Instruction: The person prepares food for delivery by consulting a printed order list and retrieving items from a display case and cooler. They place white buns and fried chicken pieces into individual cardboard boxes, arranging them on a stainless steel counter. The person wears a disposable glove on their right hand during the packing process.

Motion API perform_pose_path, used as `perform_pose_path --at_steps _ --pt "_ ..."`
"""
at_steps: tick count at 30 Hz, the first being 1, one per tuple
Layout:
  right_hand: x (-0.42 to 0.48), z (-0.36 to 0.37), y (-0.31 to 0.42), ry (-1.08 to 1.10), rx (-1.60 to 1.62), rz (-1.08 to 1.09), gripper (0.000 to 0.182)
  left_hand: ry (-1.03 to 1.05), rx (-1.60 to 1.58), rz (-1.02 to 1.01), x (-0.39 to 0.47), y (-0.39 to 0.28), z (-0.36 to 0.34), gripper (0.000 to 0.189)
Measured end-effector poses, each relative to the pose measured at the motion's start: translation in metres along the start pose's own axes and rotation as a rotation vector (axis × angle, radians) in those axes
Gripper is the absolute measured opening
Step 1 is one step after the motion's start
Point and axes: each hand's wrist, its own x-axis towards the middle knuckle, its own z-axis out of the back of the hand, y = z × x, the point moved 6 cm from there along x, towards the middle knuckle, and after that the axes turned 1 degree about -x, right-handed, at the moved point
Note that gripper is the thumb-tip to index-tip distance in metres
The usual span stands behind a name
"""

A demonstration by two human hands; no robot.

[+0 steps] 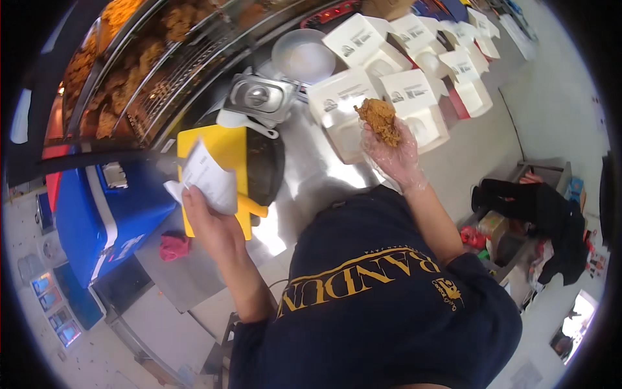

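Note:
My right hand point(396, 150), in a clear plastic glove, holds a piece of fried chicken point(379, 119) over the open paper boxes. Nearest to it is a large white box point(340, 95) with its printed lid raised; several more open boxes point(464, 68) stand beyond and to the right, some with a pale round thing inside. Bare of any glove, my left hand point(209, 223) grips a printed paper slip point(209, 180), partly folded, above a yellow cutting board point(214, 136). A yellow handle point(252, 206) shows beside that board.
At the upper left, a heated display case point(170, 53) holds fried chicken on racks. A lidded steel container point(257, 97), a white-handled utensil point(248, 121) and a round translucent bowl point(303, 56) stand on the steel counter. A blue insulated box point(112, 209) and a pink cloth point(175, 245) are at left.

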Motion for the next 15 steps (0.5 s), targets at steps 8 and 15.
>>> perform_pose_path --at_steps 8,15 --pt "-0.038 0.055 0.082 -0.405 -1.205 0.412 0.052 0.001 0.049 -0.125 -0.016 0.015 -0.062 0.040" --pt "0.005 0.054 0.058 -0.242 -2.409 0.705 0.058 0.006 0.263 -0.224 -0.025 0.008 -0.054 0.031"
